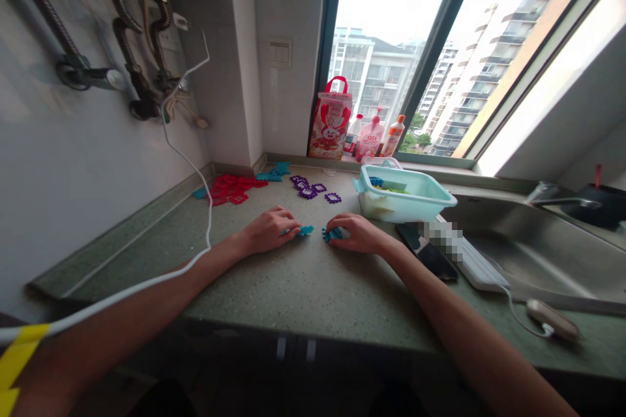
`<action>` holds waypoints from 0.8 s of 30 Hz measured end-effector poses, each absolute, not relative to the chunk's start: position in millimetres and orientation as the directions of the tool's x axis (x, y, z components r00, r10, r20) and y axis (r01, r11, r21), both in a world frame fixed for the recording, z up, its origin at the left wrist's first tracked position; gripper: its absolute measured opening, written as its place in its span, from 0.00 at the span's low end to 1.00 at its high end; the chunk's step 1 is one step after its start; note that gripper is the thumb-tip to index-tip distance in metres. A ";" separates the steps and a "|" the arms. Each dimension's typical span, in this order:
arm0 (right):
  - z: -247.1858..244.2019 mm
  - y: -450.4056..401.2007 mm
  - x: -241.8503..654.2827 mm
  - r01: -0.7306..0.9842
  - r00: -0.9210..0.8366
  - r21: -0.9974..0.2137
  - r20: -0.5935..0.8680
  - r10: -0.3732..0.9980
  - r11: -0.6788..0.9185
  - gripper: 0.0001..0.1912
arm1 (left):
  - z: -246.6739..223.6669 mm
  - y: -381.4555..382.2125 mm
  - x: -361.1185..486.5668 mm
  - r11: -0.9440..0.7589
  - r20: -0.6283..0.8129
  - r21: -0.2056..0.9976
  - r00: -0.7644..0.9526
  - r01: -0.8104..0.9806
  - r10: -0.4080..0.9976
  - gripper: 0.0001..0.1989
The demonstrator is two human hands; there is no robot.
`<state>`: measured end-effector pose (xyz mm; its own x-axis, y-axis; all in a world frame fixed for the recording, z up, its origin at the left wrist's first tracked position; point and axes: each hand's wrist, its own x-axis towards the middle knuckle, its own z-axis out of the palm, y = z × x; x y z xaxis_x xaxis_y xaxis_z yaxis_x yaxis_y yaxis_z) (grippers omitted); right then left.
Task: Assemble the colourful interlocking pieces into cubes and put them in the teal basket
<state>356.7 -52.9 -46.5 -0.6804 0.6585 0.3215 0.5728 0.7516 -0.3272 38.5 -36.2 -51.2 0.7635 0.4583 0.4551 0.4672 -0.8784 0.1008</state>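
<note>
Holding at least one blue piece (306, 230) (331, 234) each, two hands (272, 229) (358, 233) rest near one tub (408, 203).

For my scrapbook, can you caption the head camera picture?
Left hand and right hand hold turquoise toothed tiles near purple tiles and red tiles.

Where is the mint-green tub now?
In the head view, the tub stands right of centre on the counter, beyond the right hand and beside the sink.

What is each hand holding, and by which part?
Left hand: a flat turquoise notched plastic piece, pinched at its left end. Right hand: another turquoise notched piece, partly hidden, held from its right side.
</note>
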 end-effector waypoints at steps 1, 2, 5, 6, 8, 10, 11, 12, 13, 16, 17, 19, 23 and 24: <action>-46.4 -52.9 356.5 0.573 -0.682 -0.327 0.318 0.658 0.752 0.14 | -52.0 -35.5 39.2 -0.859 0.466 0.130 0.735 0.494 0.493 0.15; -46.4 -52.9 356.3 0.578 -0.679 -0.325 0.317 0.662 0.749 0.14 | -52.3 -34.9 40.0 -0.837 0.470 0.169 0.703 0.521 0.533 0.15; -46.3 -52.8 356.1 0.621 -0.647 -0.294 0.329 0.687 0.726 0.15 | -51.4 -34.4 43.0 -0.761 0.441 0.284 0.625 0.584 0.644 0.14; -46.3 -52.9 355.6 0.637 -0.633 -0.278 0.343 0.694 0.719 0.15 | -51.0 -34.7 44.3 -0.743 0.419 0.305 0.617 0.596 0.667 0.13; -46.6 -53.9 352.2 0.659 -0.601 -0.252 0.389 0.698 0.708 0.17 | -50.8 -35.7 47.2 -0.729 0.373 0.318 0.627 0.606 0.684 0.10; -47.2 -56.4 343.5 0.661 -0.560 -0.257 0.456 0.691 0.705 0.16 | -50.7 -36.1 49.2 -0.731 0.348 0.307 0.643 0.610 0.682 0.10; -47.8 -58.3 337.0 0.651 -0.540 -0.275 0.487 0.686 0.708 0.15 | -50.2 -35.2 49.0 -0.731 0.348 0.296 0.643 0.615 0.682 0.11; -48.5 -60.7 329.2 0.635 -0.525 -0.298 0.510 0.681 0.712 0.15 | -49.1 -33.3 47.5 -0.729 0.355 0.282 0.639 0.624 0.683 0.13; -49.5 -63.2 320.7 0.616 -0.521 -0.318 0.521 0.676 0.720 0.14 | -47.1 -30.0 44.2 -0.724 0.368 0.262 0.627 0.638 0.686 0.15; -53.8 -70.7 296.8 0.579 -0.558 -0.338 0.500 0.663 0.742 0.15 | -36.9 -12.4 19.3 -0.655 0.436 0.162 0.542 0.738 0.718 0.18; -55.6 -72.6 291.2 0.577 -0.576 -0.334 0.481 0.661 0.746 0.15 | -32.8 -4.9 5.7 -0.603 0.458 0.123 0.494 0.788 0.739 0.17; -59.4 -74.6 284.4 0.575 -0.606 -0.326 0.446 0.658 0.750 0.14 | -25.6 10.0 -28.1 -0.433 0.471 0.070 0.353 0.898 0.808 0.16; -64.1 -73.3 281.8 0.556 -0.644 -0.322 0.416 0.642 0.767 0.16 | -22.1 29.6 -98.3 -0.020 0.304 0.062 0.000 0.998 0.953 0.22; -64.3 -72.7 281.7 0.554 -0.645 -0.324 0.416 0.641 0.767 0.16 | -22.9 31.9 -111.6 0.032 0.262 0.062 -0.048 0.998 0.964 0.22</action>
